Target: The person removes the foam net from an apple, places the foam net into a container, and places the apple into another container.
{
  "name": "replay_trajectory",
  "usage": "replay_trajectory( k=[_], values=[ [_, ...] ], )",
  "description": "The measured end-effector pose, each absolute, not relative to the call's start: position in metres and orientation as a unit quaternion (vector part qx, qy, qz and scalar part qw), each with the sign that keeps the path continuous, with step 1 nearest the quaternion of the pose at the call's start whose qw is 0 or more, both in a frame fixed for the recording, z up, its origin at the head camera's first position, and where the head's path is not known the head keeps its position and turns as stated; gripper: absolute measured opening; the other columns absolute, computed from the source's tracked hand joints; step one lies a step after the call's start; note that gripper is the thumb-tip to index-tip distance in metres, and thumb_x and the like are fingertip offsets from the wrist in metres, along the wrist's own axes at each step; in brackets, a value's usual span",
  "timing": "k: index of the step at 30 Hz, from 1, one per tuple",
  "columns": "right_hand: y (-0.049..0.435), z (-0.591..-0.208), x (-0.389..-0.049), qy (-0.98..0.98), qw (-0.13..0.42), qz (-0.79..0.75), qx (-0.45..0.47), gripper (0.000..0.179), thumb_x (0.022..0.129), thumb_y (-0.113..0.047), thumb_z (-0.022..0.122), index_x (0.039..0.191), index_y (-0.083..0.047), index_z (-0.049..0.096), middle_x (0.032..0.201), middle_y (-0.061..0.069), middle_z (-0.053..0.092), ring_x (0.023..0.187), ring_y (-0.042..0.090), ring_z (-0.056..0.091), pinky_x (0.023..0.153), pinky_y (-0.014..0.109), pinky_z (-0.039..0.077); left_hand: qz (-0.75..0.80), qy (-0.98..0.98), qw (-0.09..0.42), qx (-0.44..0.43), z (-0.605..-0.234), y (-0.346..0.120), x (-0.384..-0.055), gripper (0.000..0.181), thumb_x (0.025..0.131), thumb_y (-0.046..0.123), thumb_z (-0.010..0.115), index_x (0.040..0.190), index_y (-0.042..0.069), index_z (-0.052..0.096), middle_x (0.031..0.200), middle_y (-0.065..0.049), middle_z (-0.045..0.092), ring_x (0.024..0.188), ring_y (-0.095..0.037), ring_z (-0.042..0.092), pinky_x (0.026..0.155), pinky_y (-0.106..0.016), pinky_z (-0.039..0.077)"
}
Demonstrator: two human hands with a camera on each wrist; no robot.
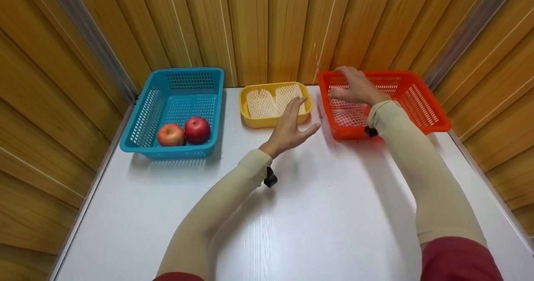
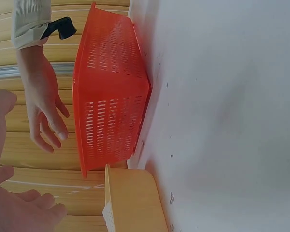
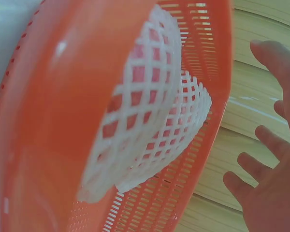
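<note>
My left hand is held with fingers extended and thumb spread, overlapping the front right of a yellow container in the head view. Two white foam fruit nets lie in that container. Over the left side of a red-orange basket hovers my right hand, its fingers spread and holding nothing. Inside this basket, foam nets rest against the left end, with pinkish red showing through their mesh. In the left wrist view, the right hand hangs with loose fingers beside the basket.
A blue basket stands at the left with two red apples at its front. All the containers sit on a white table near a wood-panelled wall. Panelled walls also border both sides.
</note>
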State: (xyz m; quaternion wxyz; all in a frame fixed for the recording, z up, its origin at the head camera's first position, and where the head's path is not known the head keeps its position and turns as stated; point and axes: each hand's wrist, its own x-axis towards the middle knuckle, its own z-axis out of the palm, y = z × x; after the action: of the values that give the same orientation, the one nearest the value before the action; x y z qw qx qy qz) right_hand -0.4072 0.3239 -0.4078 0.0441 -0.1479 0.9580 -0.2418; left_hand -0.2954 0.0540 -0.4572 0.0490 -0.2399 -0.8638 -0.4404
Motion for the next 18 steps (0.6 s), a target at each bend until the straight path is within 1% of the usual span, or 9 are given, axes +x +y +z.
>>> replay_trajectory(
  k=[4, 11, 14, 18],
  values=[
    [0.326, -0.406, -0.409, 0.958, 0.061, -0.240, -0.146, 0.093, 0.088, -0.044, 0.079, 0.160, -0.017, 0.028, 0.165, 0.017, 0.026, 0.149, 0.043, 0.024, 0.113, 0.073, 0.027, -0.444, -0.862, 0.037, -0.241, -0.458, 0.063, -0.297, 0.083, 0.092, 0.047, 0.073, 0.156, 0.014, 0.032, 0.165, -0.008, 0.028, 0.153, -0.019, 0.027, 0.122, -0.037, 0.028],
    [0.332, -0.404, -0.412, 0.957, 0.094, -0.228, -0.155, 0.093, 0.089, -0.041, 0.080, 0.160, -0.014, 0.027, 0.162, 0.022, 0.029, 0.147, 0.046, 0.027, 0.113, 0.072, 0.027, -0.454, -0.856, 0.025, -0.245, -0.462, 0.079, -0.301, 0.081, 0.092, 0.045, 0.075, 0.153, 0.013, 0.034, 0.159, -0.004, 0.036, 0.146, -0.020, 0.037, 0.116, -0.030, 0.038],
    [0.333, -0.405, -0.414, 0.957, 0.111, -0.222, -0.150, 0.093, 0.089, -0.040, 0.080, 0.160, -0.013, 0.026, 0.162, 0.022, 0.029, 0.147, 0.046, 0.028, 0.114, 0.071, 0.028, -0.456, -0.855, 0.018, -0.247, -0.464, 0.087, -0.301, 0.082, 0.092, 0.045, 0.075, 0.155, 0.013, 0.033, 0.159, -0.004, 0.037, 0.145, -0.018, 0.038, 0.116, -0.031, 0.038],
    [0.335, -0.407, -0.415, 0.956, 0.133, -0.218, -0.141, 0.092, 0.091, -0.041, 0.078, 0.160, -0.013, 0.024, 0.163, 0.021, 0.028, 0.148, 0.045, 0.027, 0.115, 0.070, 0.027, -0.453, -0.856, 0.006, -0.247, -0.470, 0.097, -0.300, 0.086, 0.093, 0.047, 0.074, 0.158, 0.013, 0.029, 0.162, -0.004, 0.034, 0.148, -0.017, 0.035, 0.119, -0.036, 0.034]
  ],
)
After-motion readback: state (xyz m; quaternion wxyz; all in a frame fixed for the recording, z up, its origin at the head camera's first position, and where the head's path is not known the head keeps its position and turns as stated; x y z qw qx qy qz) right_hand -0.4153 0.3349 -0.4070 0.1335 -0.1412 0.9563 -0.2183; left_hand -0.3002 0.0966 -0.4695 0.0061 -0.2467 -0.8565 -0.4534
